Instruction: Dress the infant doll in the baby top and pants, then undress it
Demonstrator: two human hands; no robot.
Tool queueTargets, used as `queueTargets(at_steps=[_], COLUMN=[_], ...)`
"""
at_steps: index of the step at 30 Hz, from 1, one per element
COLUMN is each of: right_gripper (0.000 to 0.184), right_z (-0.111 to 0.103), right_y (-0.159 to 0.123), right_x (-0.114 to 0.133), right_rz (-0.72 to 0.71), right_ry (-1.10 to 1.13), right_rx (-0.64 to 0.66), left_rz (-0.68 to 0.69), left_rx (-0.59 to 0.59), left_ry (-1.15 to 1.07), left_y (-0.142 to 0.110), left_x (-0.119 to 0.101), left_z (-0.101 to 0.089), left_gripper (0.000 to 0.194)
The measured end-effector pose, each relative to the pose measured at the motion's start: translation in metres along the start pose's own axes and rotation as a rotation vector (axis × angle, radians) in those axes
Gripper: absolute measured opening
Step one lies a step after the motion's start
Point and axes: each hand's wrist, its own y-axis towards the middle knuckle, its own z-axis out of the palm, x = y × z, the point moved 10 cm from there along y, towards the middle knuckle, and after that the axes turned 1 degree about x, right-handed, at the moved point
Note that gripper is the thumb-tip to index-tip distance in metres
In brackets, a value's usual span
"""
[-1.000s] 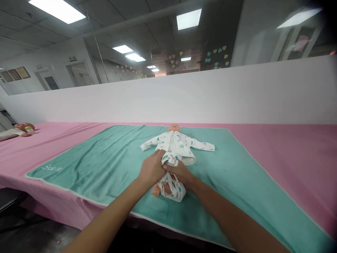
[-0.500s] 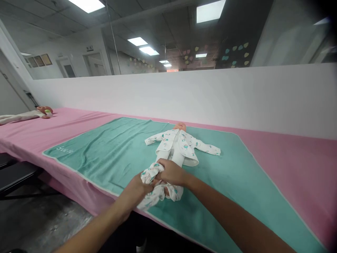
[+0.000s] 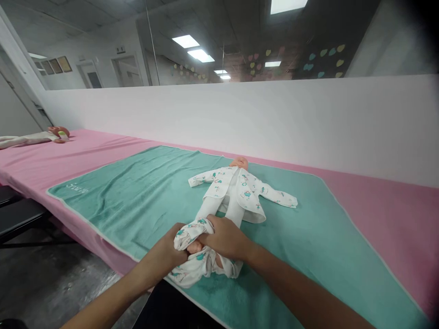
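A baby doll [image 3: 239, 162] lies on its back, head away from me, in an open white printed jacket [image 3: 219, 185] and white leggings or legs [image 3: 234, 212]. Bunched printed baby pants [image 3: 195, 269] surround its feet. My left hand [image 3: 174, 246] is closed on the left side of the gathered pant leg. From the other side, my right hand [image 3: 224, 235] grips the same ring of cloth. A bare doll foot [image 3: 195, 247] shows through the opening between my hands. The second foot is mostly covered by cloth. Some of my fingertips are hidden in the fabric.
Under the doll is a green towel [image 3: 137, 201] on a pink-covered table [image 3: 113, 141]. Another doll [image 3: 58, 132] lies at the far left. A white wall with a mirror [image 3: 206, 41] stands behind, and a black chair [image 3: 24, 219] is at the left.
My view has shifted slightly closer and lower. My hands have spread the pant leg's opening wider around the foot, and more of the foot shows now.
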Motion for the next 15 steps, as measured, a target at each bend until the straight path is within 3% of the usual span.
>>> queueTargets(at_steps=[3,5,10,15], right_gripper=[0.04,0.051,0.043,0.025], right_z=[0.003,0.004,0.002,-0.018], right_y=[-0.001,-0.003,0.002,0.01], right_x=[0.005,0.01,-0.001,-0.021], right_rz=[-0.056,-0.091,-0.074,-0.11], right_ry=[0.432,0.557,0.511,0.279], right_rx=[0.163,0.252,0.239,0.026], left_rz=[0.034,0.095,0.204,0.339], left_rx=[0.032,0.065,0.109,0.174], left_ry=[-0.047,-0.03,0.15,0.211], left_y=[0.009,0.019,0.047,0.064], left_x=[-0.002,-0.003,-0.004,-0.009], left_z=[-0.007,-0.009,0.0,0.025], left_gripper=[0.041,0.043,0.045,0.05])
